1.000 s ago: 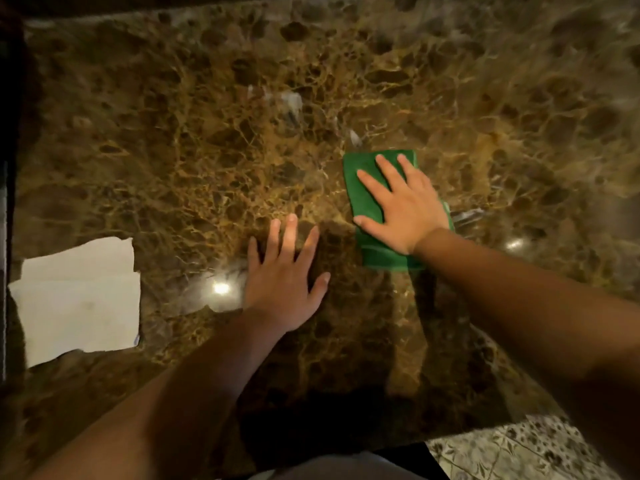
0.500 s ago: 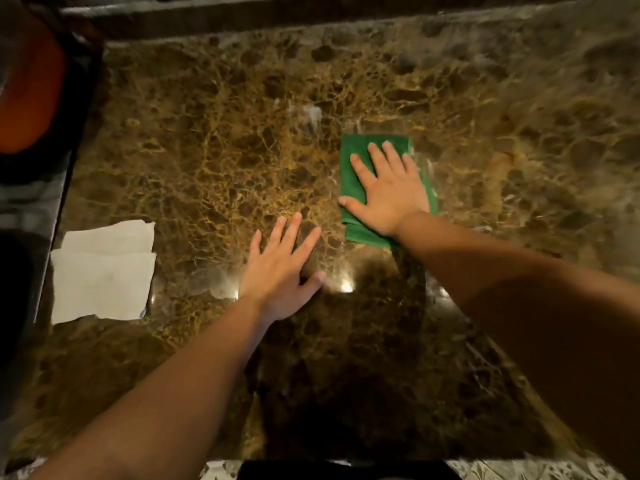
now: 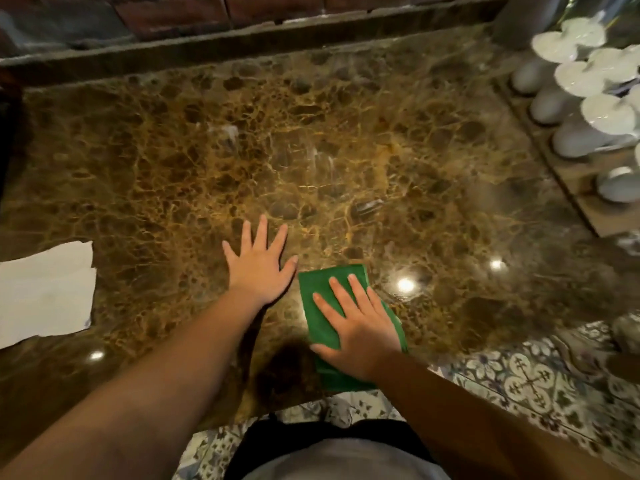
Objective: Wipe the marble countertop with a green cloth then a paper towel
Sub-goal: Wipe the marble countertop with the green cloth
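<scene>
The brown marble countertop [image 3: 346, 150] fills most of the view. A folded green cloth [image 3: 317, 289] lies near its front edge, and my right hand [image 3: 356, 323] presses flat on it with fingers spread. Just left of the cloth, my left hand [image 3: 259, 265] rests palm down on the bare marble, fingers apart, holding nothing. A white paper towel [image 3: 45, 289] lies flat at the left edge of the counter, apart from both hands.
A wooden tray [image 3: 575, 181] with several white cups and saucers [image 3: 571, 136] stands at the right side. A raised marble ledge [image 3: 242, 43] with a brick wall behind it runs along the back. Patterned floor tiles [image 3: 526, 379] show below the front edge.
My right hand has dragged the green cloth back from the middle of the counter to the front edge. My left hand stays planted on the marble. The view has shifted to the right.
</scene>
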